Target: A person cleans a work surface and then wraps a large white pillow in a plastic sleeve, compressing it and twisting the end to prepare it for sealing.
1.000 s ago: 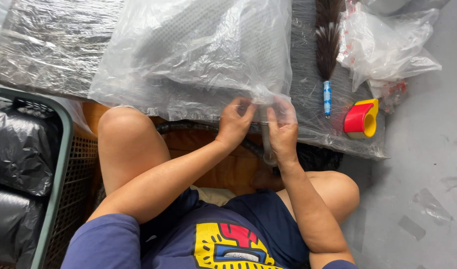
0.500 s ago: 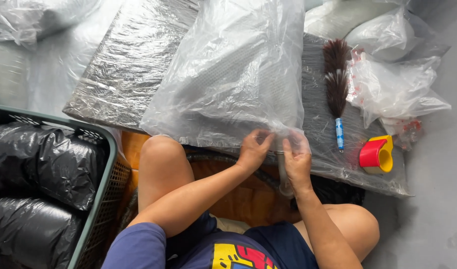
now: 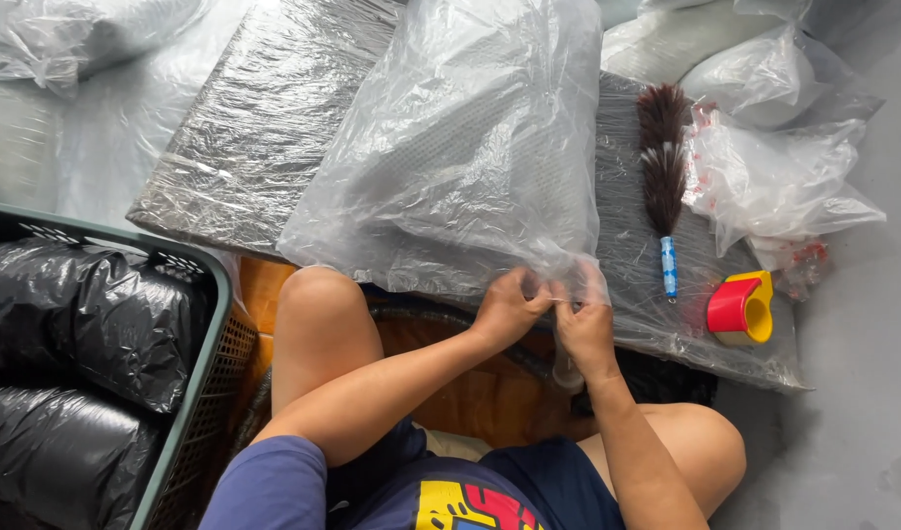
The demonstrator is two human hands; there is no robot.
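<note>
Head view, single: we look steeply down from the seated person's head, facing forward over the knees onto the film-wrapped tabletop (image 3: pixel 254 137), close in. Green crate (image 3: pixel 190 393) at frame left, grey floor (image 3: pixel 863 393) at frame right.

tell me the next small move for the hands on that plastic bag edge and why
Probably fold the gathered edge flat onto the bag and press it down. Both the left hand and right hand pinch the near edge of the clear plastic bag, which already holds a grey perforated item, and the red and yellow tape dispenser lies just right.
</note>
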